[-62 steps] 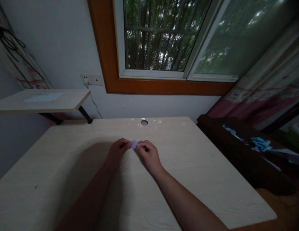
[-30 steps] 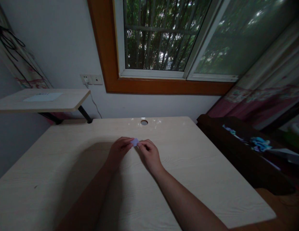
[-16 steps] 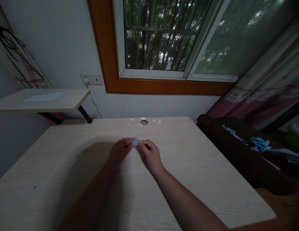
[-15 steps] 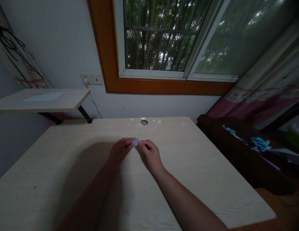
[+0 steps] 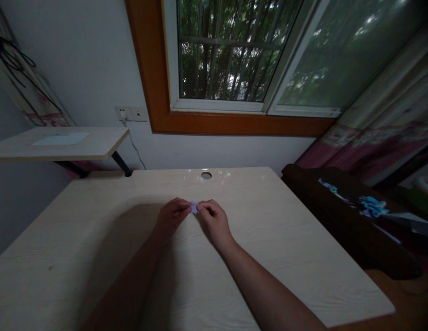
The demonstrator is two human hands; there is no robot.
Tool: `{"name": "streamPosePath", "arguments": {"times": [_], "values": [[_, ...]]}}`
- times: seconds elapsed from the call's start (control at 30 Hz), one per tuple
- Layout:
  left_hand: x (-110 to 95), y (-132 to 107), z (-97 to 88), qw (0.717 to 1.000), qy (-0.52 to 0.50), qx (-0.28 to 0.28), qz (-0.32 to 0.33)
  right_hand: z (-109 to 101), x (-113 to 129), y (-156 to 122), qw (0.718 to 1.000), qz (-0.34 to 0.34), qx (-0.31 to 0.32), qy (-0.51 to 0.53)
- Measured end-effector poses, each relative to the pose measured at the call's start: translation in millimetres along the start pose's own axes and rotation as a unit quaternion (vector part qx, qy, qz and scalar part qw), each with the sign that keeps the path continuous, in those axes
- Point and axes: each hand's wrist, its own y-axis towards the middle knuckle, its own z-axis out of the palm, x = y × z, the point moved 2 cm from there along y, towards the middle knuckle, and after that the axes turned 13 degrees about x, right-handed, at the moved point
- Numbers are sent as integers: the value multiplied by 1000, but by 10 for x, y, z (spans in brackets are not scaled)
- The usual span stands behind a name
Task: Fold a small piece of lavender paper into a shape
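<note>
Between my two hands is a small piece of light purple paper, its outline uneven and partly covered by fingertips. My left hand pinches its left edge between thumb and forefinger. On the other side, my right hand grips the right edge the same way. Both hands are over the middle of the pale wooden desk; whether they rest on it I cannot tell.
A raised shelf with a paper sheet on it stands at the left. The desk has a round cable hole near its back edge. Right of the desk, a dark brown piece of furniture carries blue cloth.
The paper has gone from a flat, squarish shape to a smaller, uneven one. My fingertips have shifted slightly on it; both arms stay in place.
</note>
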Motion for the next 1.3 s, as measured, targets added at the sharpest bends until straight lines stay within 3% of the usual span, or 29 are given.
{"name": "streamPosePath", "arguments": {"times": [0.37, 0.57, 1.0, 1.3], "values": [[102, -9, -15, 993, -114, -26, -33, 49, 41, -45, 998, -43, -5, 37], [104, -14, 10, 985, -165, -15, -45, 92, -23, -53, 993, -7, 3, 116], [101, -16, 5, 983, -162, -20, -80, 111, 2, -78, 989, 15, 15, 146], [77, -7, 8, 988, -134, 10, -78, 95, 1, -76, 992, -2, 28, 126]]}}
